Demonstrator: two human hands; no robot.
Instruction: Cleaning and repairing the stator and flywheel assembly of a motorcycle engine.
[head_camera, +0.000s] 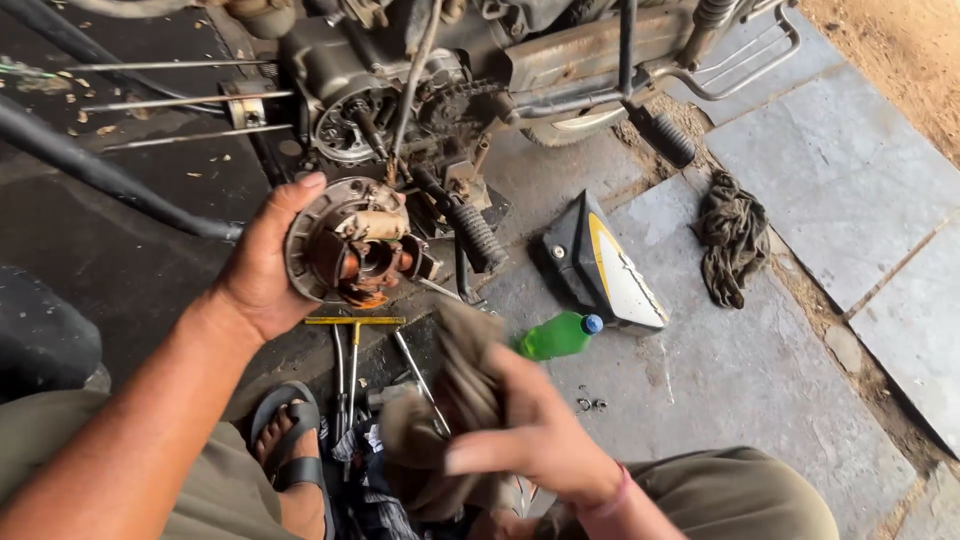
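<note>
- Daylight is soft and even, brightest on the grey paving slabs (850, 170) to the right of the motorcycle engine (400, 90).
- Left of the engine the dark floor (120, 250) sits in dim shade.
- No hard shadows, no glare.
- The right hand (530, 430), below the engine, is smeared by motion blur.
- Straight lines bow slightly near the frame edges.

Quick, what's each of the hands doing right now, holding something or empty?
Left hand: closed around the rim of a round, rusty engine plate with coils.
Right hand: closed on a dirty brown rag.
</note>
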